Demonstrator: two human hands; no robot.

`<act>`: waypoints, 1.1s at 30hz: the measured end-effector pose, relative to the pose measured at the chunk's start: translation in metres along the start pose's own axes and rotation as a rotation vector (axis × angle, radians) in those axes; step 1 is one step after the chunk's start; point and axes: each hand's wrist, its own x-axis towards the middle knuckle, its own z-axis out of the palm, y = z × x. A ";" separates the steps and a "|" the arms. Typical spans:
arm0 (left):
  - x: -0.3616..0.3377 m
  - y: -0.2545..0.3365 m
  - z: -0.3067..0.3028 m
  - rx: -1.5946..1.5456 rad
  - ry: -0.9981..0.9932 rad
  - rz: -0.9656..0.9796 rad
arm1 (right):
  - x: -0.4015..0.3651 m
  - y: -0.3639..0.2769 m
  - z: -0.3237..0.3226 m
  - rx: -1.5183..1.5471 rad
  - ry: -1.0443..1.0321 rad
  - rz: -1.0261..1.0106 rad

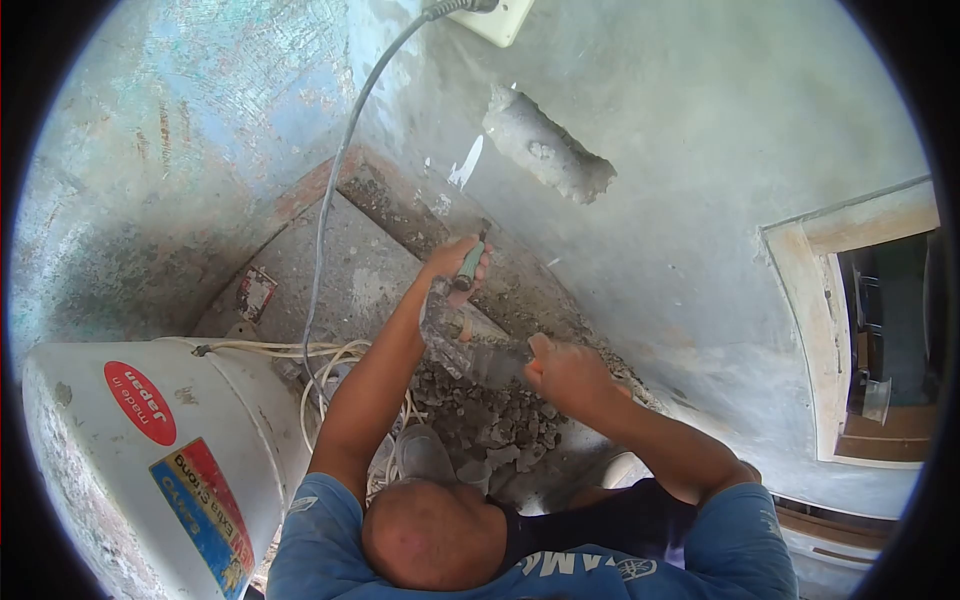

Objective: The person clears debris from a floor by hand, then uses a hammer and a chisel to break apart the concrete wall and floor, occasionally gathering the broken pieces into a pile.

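My left hand (455, 262) is closed around a green-handled chisel (470, 265), whose dark tip points up toward the base of the wall. Below and to the right, my right hand (575, 375) is closed on the end of a wide grey tool (480, 360). The tool is blurred, and its broad part extends left to just beneath my left hand. Broken rubble (510, 425) lies on the ground under both hands.
A white bucket-like container (250, 395) with stickers stands at left. A grey cable (325, 215) hangs from a socket (505, 20); pale cords lie beside the container. The right wall has a gouged hollow (545, 145) and a framed opening (810, 300). My bent knee (430, 535) is below.
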 end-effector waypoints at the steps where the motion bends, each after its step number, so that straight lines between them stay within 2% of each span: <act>1: -0.014 -0.002 0.016 -0.075 0.077 0.029 | -0.011 -0.013 -0.008 0.123 0.024 -0.046; 3: -0.020 -0.003 0.024 -0.144 0.157 0.061 | -0.026 -0.032 -0.032 0.247 0.055 -0.094; 5: -0.019 -0.002 0.025 -0.158 0.159 0.039 | -0.039 -0.046 -0.057 0.451 0.158 -0.460; 6: -0.018 -0.001 0.026 -0.154 0.157 0.040 | -0.037 -0.043 -0.054 0.451 0.231 -0.574; 7: -0.018 -0.001 0.027 -0.171 0.181 0.038 | -0.027 -0.029 -0.038 0.452 0.234 -0.572; 9: -0.014 -0.006 0.019 -0.185 0.202 0.031 | -0.008 0.004 -0.001 0.081 -0.029 -0.029; 11: 0.004 -0.002 0.002 0.034 0.086 -0.010 | -0.013 -0.001 -0.002 0.120 -0.015 -0.004; 13: -0.009 -0.010 0.013 -0.075 0.123 0.018 | -0.030 -0.016 -0.011 0.178 -0.039 0.045; 15: -0.014 -0.007 0.025 -0.181 0.159 0.056 | -0.038 -0.041 -0.048 0.394 0.180 -0.260; 16: -0.016 -0.008 0.025 -0.195 0.173 0.039 | -0.042 -0.047 -0.052 0.403 0.179 -0.245; 18: -0.013 -0.003 0.027 -0.196 0.175 0.031 | -0.043 -0.051 -0.058 0.461 0.232 -0.587; 19: -0.013 -0.003 0.027 -0.207 0.184 0.020 | -0.034 -0.035 -0.043 0.457 0.239 -0.587; 21: -0.011 -0.010 0.016 -0.210 0.189 0.008 | -0.012 0.005 0.000 0.176 0.068 -0.088; 22: -0.002 -0.018 0.002 -0.064 0.134 0.020 | -0.016 0.002 -0.001 0.169 0.079 -0.092; 23: 0.003 -0.006 0.003 0.095 0.077 0.043 | -0.017 -0.002 0.000 0.165 0.040 -0.012; 24: 0.008 -0.003 0.004 0.097 0.069 0.059 | -0.018 -0.001 0.000 0.158 -0.014 0.070; 25: -0.005 -0.007 0.016 -0.055 0.133 0.036 | -0.030 -0.014 -0.007 0.172 -0.032 0.091; 26: -0.013 -0.008 0.025 -0.207 0.201 0.029 | -0.037 -0.029 -0.027 0.288 0.055 -0.069; 27: -0.015 -0.010 0.027 -0.210 0.206 0.018 | -0.041 -0.041 -0.042 0.404 0.146 -0.233; 28: -0.015 -0.009 0.028 -0.219 0.228 0.009 | -0.047 -0.047 -0.049 0.412 0.143 -0.225; 30: -0.011 -0.004 0.029 -0.218 0.242 0.004 | -0.054 -0.055 -0.057 0.432 0.233 -0.525; 31: -0.009 -0.004 0.026 -0.217 0.229 0.003 | -0.043 -0.037 -0.042 0.432 0.236 -0.523; 33: -0.011 -0.012 0.021 -0.213 0.214 -0.005 | -0.017 0.010 0.001 0.203 0.039 -0.025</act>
